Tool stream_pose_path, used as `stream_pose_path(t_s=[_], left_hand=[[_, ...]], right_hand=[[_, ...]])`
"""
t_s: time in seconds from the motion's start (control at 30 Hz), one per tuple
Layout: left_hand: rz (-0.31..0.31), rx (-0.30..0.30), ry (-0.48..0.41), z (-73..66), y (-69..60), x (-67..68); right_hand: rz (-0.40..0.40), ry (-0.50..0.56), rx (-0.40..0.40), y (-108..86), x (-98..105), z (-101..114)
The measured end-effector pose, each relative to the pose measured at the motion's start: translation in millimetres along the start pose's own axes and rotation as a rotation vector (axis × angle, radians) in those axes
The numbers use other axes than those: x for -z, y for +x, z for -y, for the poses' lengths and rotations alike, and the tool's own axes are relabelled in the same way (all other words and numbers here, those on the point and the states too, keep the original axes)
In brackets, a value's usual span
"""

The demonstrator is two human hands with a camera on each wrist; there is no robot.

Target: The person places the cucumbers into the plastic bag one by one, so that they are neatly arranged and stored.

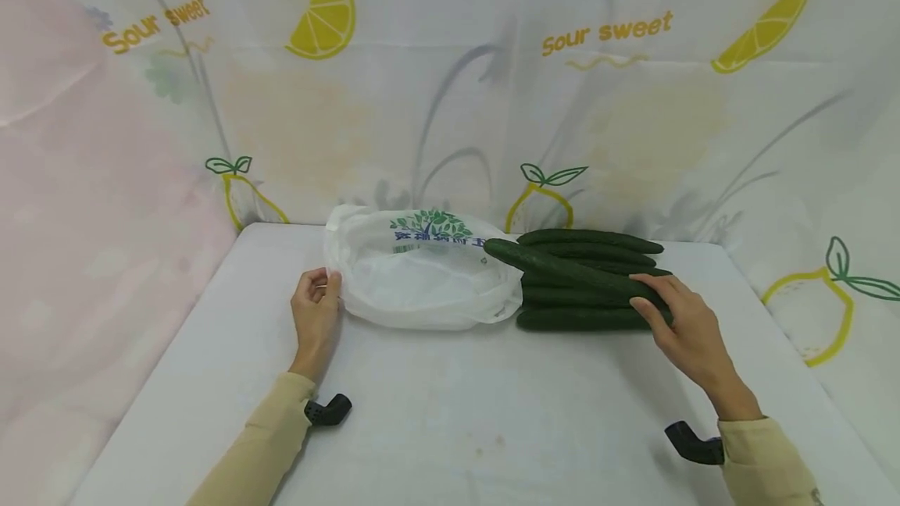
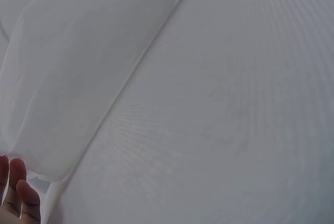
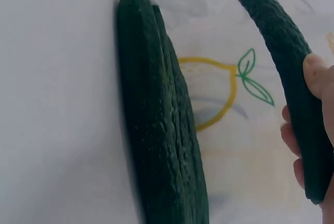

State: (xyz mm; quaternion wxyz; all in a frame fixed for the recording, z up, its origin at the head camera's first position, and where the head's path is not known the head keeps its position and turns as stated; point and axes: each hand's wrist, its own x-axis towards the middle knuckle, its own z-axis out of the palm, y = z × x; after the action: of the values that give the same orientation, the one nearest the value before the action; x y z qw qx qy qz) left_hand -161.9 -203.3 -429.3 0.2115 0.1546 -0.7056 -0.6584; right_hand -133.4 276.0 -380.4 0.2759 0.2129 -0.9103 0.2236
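Note:
A white plastic bag (image 1: 422, 287) with a printed green tree lies on the table, its mouth spread toward me. My left hand (image 1: 318, 317) pinches the bag's left edge between thumb and curled fingers; the left wrist view shows the fingers (image 2: 18, 174) at the edge of the thin plastic (image 2: 78, 72). In my right hand (image 1: 685, 326) is a dark green cucumber (image 1: 562, 262), gripped near its right end. Raised over the others, it slants up to the left, its far tip by the bag's right rim. Beneath it lie several more cucumbers (image 1: 587, 319), side by side.
The white table (image 1: 436, 397) meets a fabric backdrop (image 1: 422, 100) printed with lemons at its back edge. Black wrist-worn devices (image 1: 329, 411) sit at both sleeves. The cucumber pile stands close against the bag's right side.

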Motion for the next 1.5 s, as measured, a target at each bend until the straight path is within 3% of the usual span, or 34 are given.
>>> stream_pose_path(t_s=[0.33,0.57,0.7,1.5], left_hand=[[0.014,-0.024,0.032,4.4,2.0,1.3],[0.01,-0.01,0.048,28.0,12.4,3.1],[-0.008,-0.028,0.058,33.6,13.3,1.9],[-0.011,-0.02,0.051,34.4,14.5,1.6]], right_hand=[[-0.018,0.004,0.022,12.4,-14.5,16.6],[-0.026,0.003,0.011,22.7,-21.6,30.6],[-0.025,0.016,-0.002,27.6,-24.8,34.8],[-0.036,-0.023,0.016,48.0,-42.5,49.4]])
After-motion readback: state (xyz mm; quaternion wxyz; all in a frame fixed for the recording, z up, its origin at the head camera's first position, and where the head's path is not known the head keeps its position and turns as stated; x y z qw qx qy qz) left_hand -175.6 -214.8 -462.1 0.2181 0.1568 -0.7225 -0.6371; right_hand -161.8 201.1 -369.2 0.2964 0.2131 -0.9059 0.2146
